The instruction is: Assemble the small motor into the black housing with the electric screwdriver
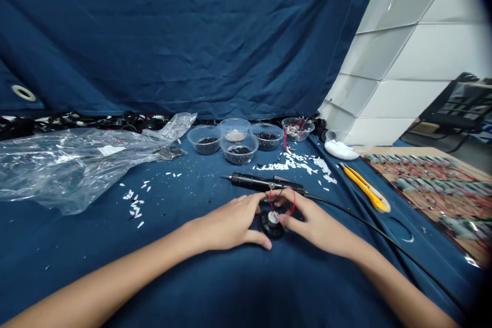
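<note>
Two bare hands close around a small black speaker [268,226] on the blue cloth [154,277]: the left hand [226,223] steadies its rim, the right hand [315,223] pinches near its red wires [294,201], just below a black soldering iron [249,182] lying on the cloth

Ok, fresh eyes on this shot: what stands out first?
The left hand and right hand meet at centre around a round black part with red wires on the blue cloth. Just beyond lies a black soldering iron, with a clear plastic bag far left and a tray of wired parts at right.
</note>
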A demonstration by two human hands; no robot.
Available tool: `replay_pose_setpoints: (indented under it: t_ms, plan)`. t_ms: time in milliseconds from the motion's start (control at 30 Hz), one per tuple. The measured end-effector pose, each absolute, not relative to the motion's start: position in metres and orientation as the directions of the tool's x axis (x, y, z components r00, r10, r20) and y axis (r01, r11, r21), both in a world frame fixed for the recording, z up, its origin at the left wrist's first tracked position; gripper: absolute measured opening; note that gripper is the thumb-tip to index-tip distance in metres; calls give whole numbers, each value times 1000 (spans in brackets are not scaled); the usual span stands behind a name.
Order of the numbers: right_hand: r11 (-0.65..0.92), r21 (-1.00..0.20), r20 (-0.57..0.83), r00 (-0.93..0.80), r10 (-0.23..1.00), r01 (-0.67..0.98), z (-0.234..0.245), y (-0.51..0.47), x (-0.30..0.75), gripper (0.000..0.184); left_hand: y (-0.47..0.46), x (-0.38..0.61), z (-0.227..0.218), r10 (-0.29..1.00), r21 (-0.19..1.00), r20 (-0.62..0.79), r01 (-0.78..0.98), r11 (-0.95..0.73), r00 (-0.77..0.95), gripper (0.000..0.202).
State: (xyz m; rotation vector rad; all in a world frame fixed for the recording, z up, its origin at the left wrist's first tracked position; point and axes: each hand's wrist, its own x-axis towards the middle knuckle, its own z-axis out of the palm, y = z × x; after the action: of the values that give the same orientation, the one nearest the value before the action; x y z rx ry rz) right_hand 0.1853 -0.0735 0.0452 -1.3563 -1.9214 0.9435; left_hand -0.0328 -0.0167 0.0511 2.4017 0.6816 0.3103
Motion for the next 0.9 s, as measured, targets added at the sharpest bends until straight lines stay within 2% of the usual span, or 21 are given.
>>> replay_pose_setpoints:
  t_ms: [67, 133, 233, 367, 433, 600, 700, 800, 900]
  plan:
    - [182, -862, 53, -272, 961, 474, 46, -70, 182, 30, 1, -42, 69, 553, 674, 16, 400, -621, 833, 55]
    - [144, -887, 35, -248, 968, 438, 44, -69, 179, 28, 26, -50, 87, 623, 675, 60, 428, -601, 780, 38]
    - [161, -876, 61, -226, 972, 455, 38, -68, 175, 22, 72, -49, 110, 726, 602, 245, 487, -633, 642, 37]
    - [210, -843, 118, -211, 970, 495, 31, -68, 172, 20, 136, -8, 126, 642, 416, 340, 502, -758, 688, 31]
    - [217, -849, 131, -206, 970, 481, 30, -68, 172, 21, 164, 26, 125, 599, 263, 259, 542, -798, 757, 29]
    - [204, -880, 80, -288, 954, 429, 32, -68, 176, 20, 213, 103, 107, 606, 180, -18, 599, -780, 795, 22]
    - [201, -866, 35, -345, 938, 459, 34, -69, 179, 35, 226, 127, 96, 649, 110, -195, 674, -730, 735, 23]
    - [207, -850, 31, -347, 937, 484, 33, -69, 179, 37, 233, 135, 90, 671, 64, -257, 705, -706, 695, 28]
    - [205, -855, 40, -333, 942, 477, 32, -67, 179, 30, 237, 136, 88, 677, 58, -227, 704, -708, 700, 30]
